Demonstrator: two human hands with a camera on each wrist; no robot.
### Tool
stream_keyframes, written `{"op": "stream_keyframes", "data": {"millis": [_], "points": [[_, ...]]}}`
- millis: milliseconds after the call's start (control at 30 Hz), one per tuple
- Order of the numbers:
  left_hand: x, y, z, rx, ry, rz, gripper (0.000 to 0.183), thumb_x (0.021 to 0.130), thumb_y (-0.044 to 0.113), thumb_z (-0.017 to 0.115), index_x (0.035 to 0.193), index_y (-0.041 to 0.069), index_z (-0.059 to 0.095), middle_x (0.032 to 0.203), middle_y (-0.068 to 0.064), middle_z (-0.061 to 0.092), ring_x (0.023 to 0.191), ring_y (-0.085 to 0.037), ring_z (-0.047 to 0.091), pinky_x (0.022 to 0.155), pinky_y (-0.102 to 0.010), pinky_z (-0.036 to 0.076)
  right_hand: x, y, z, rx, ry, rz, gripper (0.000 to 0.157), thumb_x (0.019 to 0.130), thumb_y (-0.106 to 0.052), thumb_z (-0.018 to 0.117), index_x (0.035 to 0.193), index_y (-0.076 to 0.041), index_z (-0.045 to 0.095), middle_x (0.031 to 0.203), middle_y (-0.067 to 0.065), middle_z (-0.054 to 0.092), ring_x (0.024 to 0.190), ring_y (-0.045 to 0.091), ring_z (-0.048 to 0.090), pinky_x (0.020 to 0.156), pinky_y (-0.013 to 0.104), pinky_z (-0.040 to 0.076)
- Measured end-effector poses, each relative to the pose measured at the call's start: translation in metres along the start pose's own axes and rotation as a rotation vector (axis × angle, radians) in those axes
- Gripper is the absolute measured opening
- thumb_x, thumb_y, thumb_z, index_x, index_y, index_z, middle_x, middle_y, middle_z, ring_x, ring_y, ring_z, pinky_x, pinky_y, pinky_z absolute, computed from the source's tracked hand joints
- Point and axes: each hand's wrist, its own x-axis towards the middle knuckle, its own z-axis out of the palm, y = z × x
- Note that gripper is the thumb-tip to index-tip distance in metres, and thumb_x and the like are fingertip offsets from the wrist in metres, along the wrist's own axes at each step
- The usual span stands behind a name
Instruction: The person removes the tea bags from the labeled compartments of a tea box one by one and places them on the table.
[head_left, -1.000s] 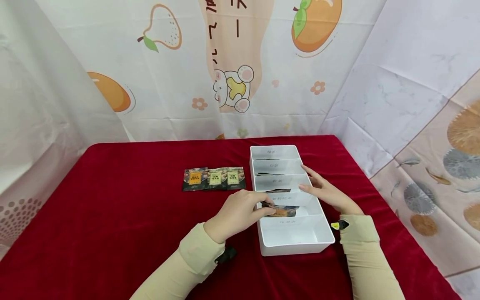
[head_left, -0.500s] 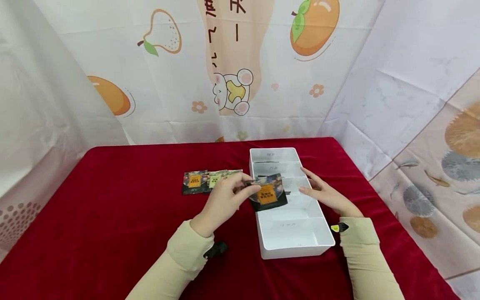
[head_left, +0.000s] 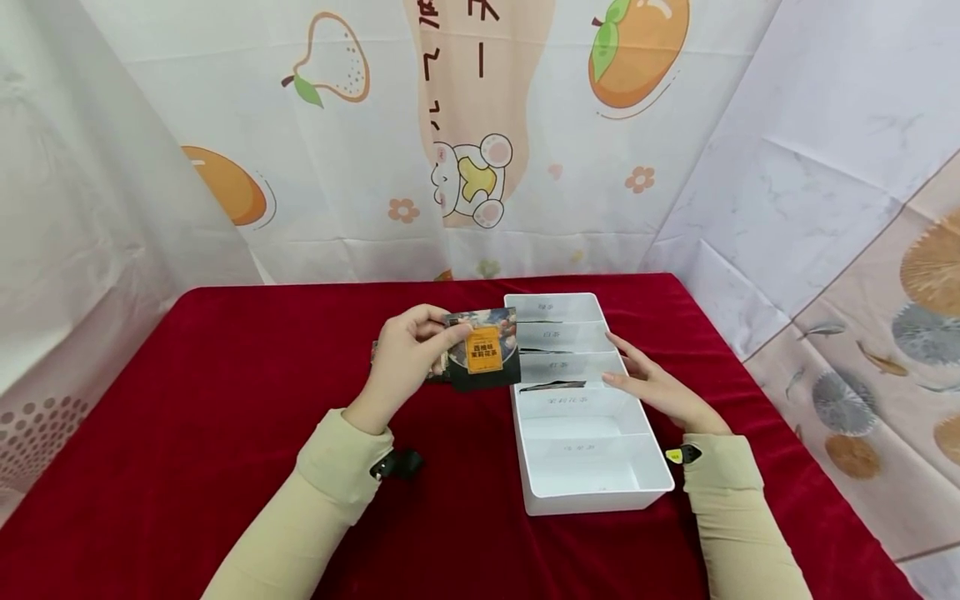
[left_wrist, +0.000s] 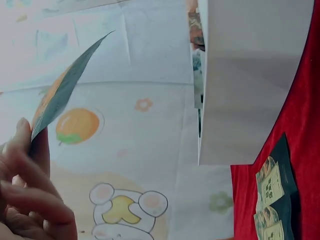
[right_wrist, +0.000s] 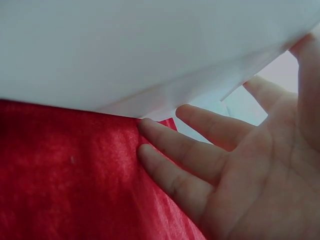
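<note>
My left hand (head_left: 401, 358) pinches a dark tea sachet (head_left: 483, 358) with an orange label by its left edge, thumb in front. The sachet is held up left of the white divided box (head_left: 585, 502), its right edge overlapping the box's wall in the head view. In the left wrist view the sachet (left_wrist: 62, 95) shows nearly edge-on, slightly bent. My right hand (head_left: 663, 396) rests on the box's right side; in the right wrist view its fingers (right_wrist: 185, 150) are spread and straight against the wall. Other tea sachets (left_wrist: 272, 185) with pale green labels lie on the table, largely hidden in the head view.
Inside the box, handwritten labels mark several compartments; the back three hold dark sachets (head_left: 555, 385) standing on edge. A red cloth (head_left: 225, 417) covers the table. A printed white curtain (head_left: 337, 192) hangs behind it.
My left hand has lifted the orange-labelled tea sachet out of the box's second compartment from the front and carried it left, its label turned to the head camera. The right hand stays at the box.
</note>
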Motion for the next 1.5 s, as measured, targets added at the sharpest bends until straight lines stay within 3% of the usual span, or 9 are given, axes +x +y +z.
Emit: {"op": "stream_keyframes", "data": {"millis": [200,300,433,633,733,900,1100,1300,1500], "points": [[0.009,-0.003,-0.018,-0.066,-0.048,-0.09,0.028,0.094,0.025,0.069,0.112,0.003,0.065,0.063,0.008,0.066,0.049,-0.011,0.054,0.043,-0.023,0.034,0.001,-0.001,0.0,-0.02,0.003,0.0,0.078,0.101,-0.028,0.058,0.161,-0.025,0.008,0.151,0.027,0.039,0.116,0.021,0.059,0.094,0.035,0.048],[0.013,-0.006,-0.027,-0.044,-0.055,-0.109,0.03,0.096,0.025,0.067,0.116,0.002,0.063,0.068,0.008,0.069,0.051,-0.01,0.055,0.047,-0.023,0.041,0.001,-0.002,0.0,-0.029,0.005,0.001,0.078,0.1,-0.028,0.058,0.161,-0.025,0.008,0.151,0.027,0.038,0.119,0.023,0.057,0.096,0.036,0.047],[0.02,-0.014,-0.041,0.052,-0.015,-0.116,0.034,0.097,0.029,0.066,0.116,0.001,0.065,0.086,0.002,0.075,0.059,-0.005,0.055,0.056,-0.024,0.046,0.002,-0.004,-0.001,-0.02,0.003,0.0,0.078,0.1,-0.028,0.058,0.161,-0.025,0.008,0.152,0.027,0.037,0.119,0.024,0.057,0.096,0.037,0.047],[0.029,-0.039,-0.06,0.113,0.032,-0.228,0.041,0.097,0.037,0.064,0.12,0.003,0.065,0.088,0.007,0.073,0.047,-0.009,0.04,0.049,-0.026,0.041,0.002,-0.003,-0.001,-0.022,0.003,0.004,0.078,0.101,-0.028,0.058,0.161,-0.025,0.008,0.152,0.027,0.037,0.119,0.023,0.058,0.095,0.037,0.047],[0.032,-0.053,-0.068,0.122,0.041,-0.27,0.045,0.097,0.037,0.064,0.124,0.002,0.063,0.09,0.005,0.072,0.058,-0.007,0.052,0.056,-0.025,0.049,0.003,-0.003,0.0,-0.02,0.002,0.008,0.079,0.101,-0.028,0.058,0.161,-0.025,0.008,0.152,0.027,0.037,0.12,0.026,0.057,0.096,0.038,0.047],[0.034,-0.07,-0.081,0.188,0.065,-0.282,0.051,0.096,0.041,0.064,0.126,0.0,0.063,0.096,0.002,0.072,0.08,-0.01,0.059,0.069,-0.024,0.052,0.002,-0.002,0.001,-0.023,0.002,0.005,0.079,0.101,-0.028,0.058,0.161,-0.025,0.008,0.151,0.027,0.037,0.121,0.028,0.056,0.096,0.039,0.047],[0.037,-0.088,-0.095,0.24,0.06,-0.317,0.048,0.096,0.041,0.064,0.122,0.0,0.065,0.085,0.013,0.064,0.068,-0.012,0.048,0.069,-0.031,0.049,0.002,-0.001,0.0,-0.023,0.005,0.006,0.079,0.1,-0.028,0.058,0.161,-0.025,0.008,0.152,0.027,0.037,0.121,0.03,0.056,0.097,0.04,0.047],[0.043,-0.101,-0.106,0.275,0.033,-0.372,0.048,0.097,0.038,0.064,0.122,-0.002,0.062,0.082,0.005,0.059,0.06,-0.012,0.039,0.059,-0.026,0.041,0.001,0.0,0.0,-0.018,0.005,0.007,0.079,0.1,-0.028,0.059,0.161,-0.025,0.009,0.151,0.027,0.038,0.119,0.025,0.058,0.095,0.037,0.048],[0.047,-0.111,-0.117,0.334,0.003,-0.4,0.048,0.098,0.036,0.063,0.124,-0.004,0.063,0.101,-0.006,0.06,0.073,-0.014,0.046,0.07,-0.03,0.046,0.001,0.0,0.0,0.003,-0.005,0.002,0.079,0.1,-0.027,0.059,0.161,-0.024,0.009,0.15,0.028,0.039,0.111,0.016,0.061,0.091,0.032,0.049]]}}
